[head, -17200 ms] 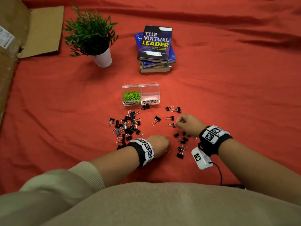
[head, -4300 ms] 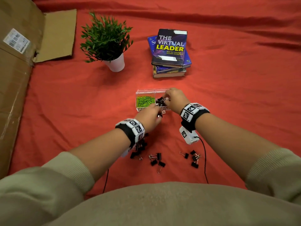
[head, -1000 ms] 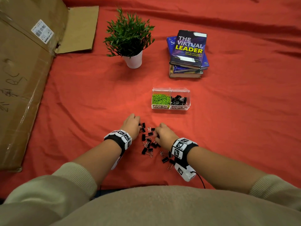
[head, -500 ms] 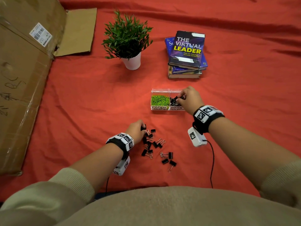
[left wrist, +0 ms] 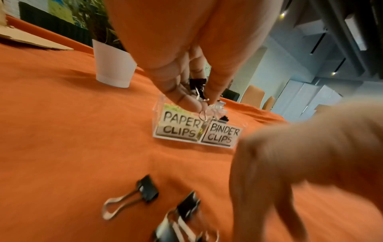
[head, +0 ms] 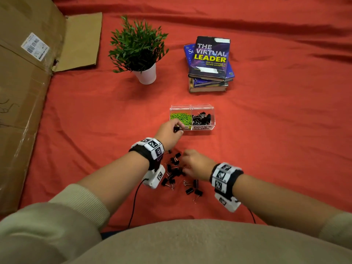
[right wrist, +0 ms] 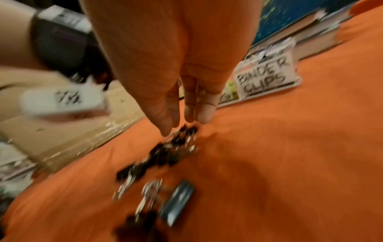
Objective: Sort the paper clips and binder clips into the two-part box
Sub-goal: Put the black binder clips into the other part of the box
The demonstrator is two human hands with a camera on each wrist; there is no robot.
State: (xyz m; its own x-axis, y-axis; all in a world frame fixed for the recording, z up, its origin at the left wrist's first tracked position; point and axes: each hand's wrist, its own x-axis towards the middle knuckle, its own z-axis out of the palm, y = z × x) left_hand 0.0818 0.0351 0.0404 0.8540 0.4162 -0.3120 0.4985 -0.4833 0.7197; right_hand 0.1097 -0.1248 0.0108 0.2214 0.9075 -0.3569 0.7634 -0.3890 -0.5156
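Clips (left wrist: 196, 91) are hanging pinched in the left hand (head: 168, 133) at the box's (head: 212, 113) near wall, over the paper-clip side; they are needing a carry rightward to the binder half before release. Right hand (head: 196, 164) is reaching, fingers straight and holding nothing, into the loose pile (head: 174, 171); taking several per grip is looking wise.

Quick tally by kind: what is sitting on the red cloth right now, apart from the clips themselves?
Potted plant: 1
Stack of books: 1 (how many books it holds is unclear)
Two-part box: 1
Cardboard box: 1
Total: 4
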